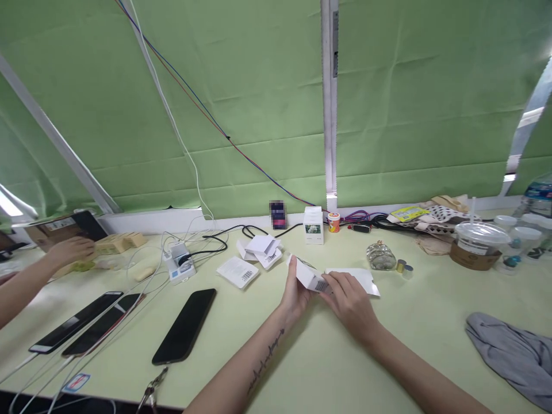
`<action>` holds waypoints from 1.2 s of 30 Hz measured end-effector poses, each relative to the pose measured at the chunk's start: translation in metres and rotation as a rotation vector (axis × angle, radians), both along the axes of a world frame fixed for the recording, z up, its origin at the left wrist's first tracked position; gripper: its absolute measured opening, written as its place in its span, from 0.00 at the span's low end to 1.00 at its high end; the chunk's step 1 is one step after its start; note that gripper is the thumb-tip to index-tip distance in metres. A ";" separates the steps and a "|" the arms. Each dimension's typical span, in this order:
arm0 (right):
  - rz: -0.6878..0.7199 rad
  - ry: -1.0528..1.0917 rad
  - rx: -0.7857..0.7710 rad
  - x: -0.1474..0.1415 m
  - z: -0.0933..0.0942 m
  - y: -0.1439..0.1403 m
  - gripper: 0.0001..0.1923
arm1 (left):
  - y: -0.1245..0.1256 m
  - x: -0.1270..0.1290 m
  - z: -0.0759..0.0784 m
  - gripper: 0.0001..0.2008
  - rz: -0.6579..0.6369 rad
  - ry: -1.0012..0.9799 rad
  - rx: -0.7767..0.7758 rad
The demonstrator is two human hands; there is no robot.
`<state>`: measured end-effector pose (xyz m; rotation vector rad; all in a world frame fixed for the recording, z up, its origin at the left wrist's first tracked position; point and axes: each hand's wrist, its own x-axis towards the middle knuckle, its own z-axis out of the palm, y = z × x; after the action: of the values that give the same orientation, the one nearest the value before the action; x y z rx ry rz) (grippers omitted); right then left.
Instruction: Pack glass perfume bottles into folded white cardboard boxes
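White cardboard carton (309,277) is held in front of the upright flower-print box (314,226). The left hand (297,294) grips it between thumb and partly hidden fingers, seemingly for steadiness, leaving its barcode end for the right hand's (352,305) bent, closed fingers.

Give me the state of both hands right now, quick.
Left hand: closed, holding a white box.
Right hand: half curled at that box's right end; whether it grips cannot be told.
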<state>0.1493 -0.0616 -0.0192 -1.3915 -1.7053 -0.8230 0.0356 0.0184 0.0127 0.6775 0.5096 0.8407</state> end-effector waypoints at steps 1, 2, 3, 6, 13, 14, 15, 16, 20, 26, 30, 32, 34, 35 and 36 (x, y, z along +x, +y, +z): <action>-0.005 -0.006 0.012 0.002 0.001 0.000 0.15 | -0.003 0.001 0.000 0.24 0.042 -0.003 -0.013; -0.008 -0.010 0.021 0.004 0.003 0.000 0.16 | -0.005 0.002 0.000 0.24 0.078 -0.003 -0.028; -0.009 -0.011 0.029 0.006 0.004 -0.001 0.17 | -0.007 0.003 0.001 0.23 0.105 -0.005 -0.046; 0.007 -0.005 0.043 0.009 0.008 -0.003 0.18 | -0.012 0.004 0.003 0.22 0.133 -0.024 -0.097; 0.084 0.119 0.029 0.012 0.005 -0.003 0.17 | -0.015 0.003 0.003 0.22 0.129 0.011 -0.096; 0.091 0.146 0.024 0.013 0.004 -0.002 0.16 | -0.015 0.003 0.003 0.22 0.136 0.015 -0.099; 0.092 0.173 0.014 0.013 0.004 -0.002 0.15 | -0.014 0.003 0.002 0.22 0.139 0.022 -0.106; 0.091 0.198 -0.001 0.013 0.003 -0.001 0.13 | -0.014 0.003 0.002 0.22 0.137 0.033 -0.113; 0.099 0.279 -0.081 0.017 0.002 -0.001 0.12 | -0.014 0.003 0.000 0.21 0.119 0.068 -0.061; 0.137 0.329 -0.166 0.024 0.000 -0.001 0.10 | -0.018 0.002 -0.001 0.23 0.142 0.066 0.062; 0.088 0.342 -0.170 0.022 -0.001 -0.001 0.04 | -0.016 -0.001 0.003 0.21 0.127 0.076 0.197; 0.045 0.328 -0.126 0.020 -0.001 -0.002 0.03 | -0.014 -0.003 0.007 0.20 0.143 0.099 0.263; 0.027 0.291 -0.066 0.018 0.000 -0.003 0.04 | -0.012 -0.005 0.010 0.18 0.168 0.125 0.299; 0.040 0.264 -0.038 0.017 0.001 -0.003 0.05 | -0.011 -0.006 0.011 0.18 0.185 0.129 0.308; 0.071 0.232 -0.017 0.016 0.001 -0.004 0.06 | -0.009 -0.006 0.011 0.18 0.203 0.132 0.312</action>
<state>0.1649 -0.0657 -0.0182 -1.3718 -1.5760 -0.5848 0.0291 0.0097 0.0237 0.9835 0.5789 1.0843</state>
